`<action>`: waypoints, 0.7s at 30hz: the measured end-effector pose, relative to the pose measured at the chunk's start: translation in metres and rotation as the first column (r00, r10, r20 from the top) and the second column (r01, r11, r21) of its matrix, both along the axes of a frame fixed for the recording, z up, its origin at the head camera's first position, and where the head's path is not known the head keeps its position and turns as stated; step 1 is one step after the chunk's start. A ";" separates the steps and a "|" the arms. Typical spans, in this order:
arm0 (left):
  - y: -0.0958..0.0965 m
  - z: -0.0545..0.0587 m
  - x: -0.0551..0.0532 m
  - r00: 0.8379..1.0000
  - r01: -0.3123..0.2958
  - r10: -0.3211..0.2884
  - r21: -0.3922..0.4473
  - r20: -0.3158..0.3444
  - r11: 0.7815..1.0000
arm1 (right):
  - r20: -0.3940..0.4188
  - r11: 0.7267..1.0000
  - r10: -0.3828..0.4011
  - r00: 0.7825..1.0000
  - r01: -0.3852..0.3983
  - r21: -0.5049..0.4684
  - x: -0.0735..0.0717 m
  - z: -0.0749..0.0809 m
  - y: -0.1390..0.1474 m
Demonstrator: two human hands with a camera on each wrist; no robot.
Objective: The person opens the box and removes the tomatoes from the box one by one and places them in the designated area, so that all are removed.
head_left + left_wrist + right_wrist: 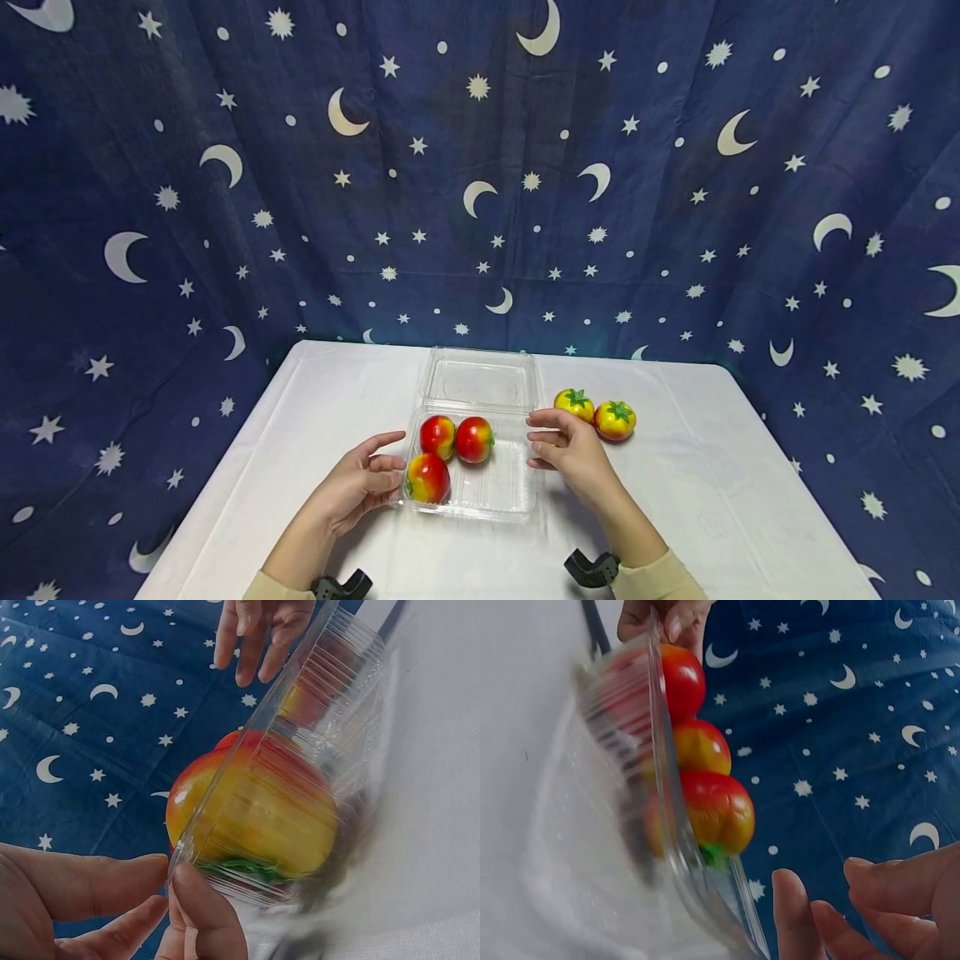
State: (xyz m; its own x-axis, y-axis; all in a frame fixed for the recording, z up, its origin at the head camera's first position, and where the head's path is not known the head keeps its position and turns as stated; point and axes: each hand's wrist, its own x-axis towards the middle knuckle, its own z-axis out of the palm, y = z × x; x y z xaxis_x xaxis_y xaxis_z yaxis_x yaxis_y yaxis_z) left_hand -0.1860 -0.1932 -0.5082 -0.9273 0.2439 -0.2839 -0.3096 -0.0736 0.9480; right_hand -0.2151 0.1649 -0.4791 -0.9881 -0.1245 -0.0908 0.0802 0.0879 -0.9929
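Observation:
A clear plastic clamshell container (pixel 517 487) lies on the table with its lid (pixel 480 379) folded back behind it. Three red-and-yellow tomato-like fruits sit in its left part: one at the front (pixel 428 478), one behind it (pixel 437 437) and one toward the middle (pixel 474 439). My left hand (pixel 358 482) pinches the container's left rim between thumb and finger, as the left wrist view shows. At the right side, my right hand (pixel 573 450) hovers by the rim, fingers loosely bent and holding nothing. Between its fingertips and the container a small gap shows in the right wrist view.
Two more such fruits, yellower with green leafy tops, stand behind my right hand: one on the left (pixel 574 403), one on the right (pixel 615 421). A white cloth covers the table (pixel 720 500). A dark blue curtain (pixel 420 200) with moons and stars surrounds its back and sides.

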 end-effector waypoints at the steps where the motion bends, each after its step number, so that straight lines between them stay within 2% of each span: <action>1: 0.000 0.000 0.000 1.000 0.001 -0.001 -0.001 -0.001 1.000 | 0.000 1.000 0.003 1.000 -0.003 0.002 0.000 0.000 -0.002; 17: 0.001 0.000 0.000 1.000 0.008 -0.008 0.001 0.000 1.000 | 0.005 0.998 0.065 0.998 -0.065 0.018 -0.005 -0.003 -0.031; 21: 0.001 0.000 0.000 1.000 0.007 -0.007 0.004 0.000 1.000 | 0.005 0.998 0.050 0.999 -0.050 0.038 -0.007 -0.005 -0.035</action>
State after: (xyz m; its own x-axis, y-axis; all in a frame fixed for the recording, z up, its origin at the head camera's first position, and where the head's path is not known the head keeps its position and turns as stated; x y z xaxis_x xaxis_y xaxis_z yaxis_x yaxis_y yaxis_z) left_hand -0.1861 -0.1924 -0.5084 -0.9254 0.2520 -0.2830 -0.3103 -0.0753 0.9476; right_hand -0.2223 0.1300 -0.4844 -0.9803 -0.1702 -0.1000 0.0783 0.1299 -0.9884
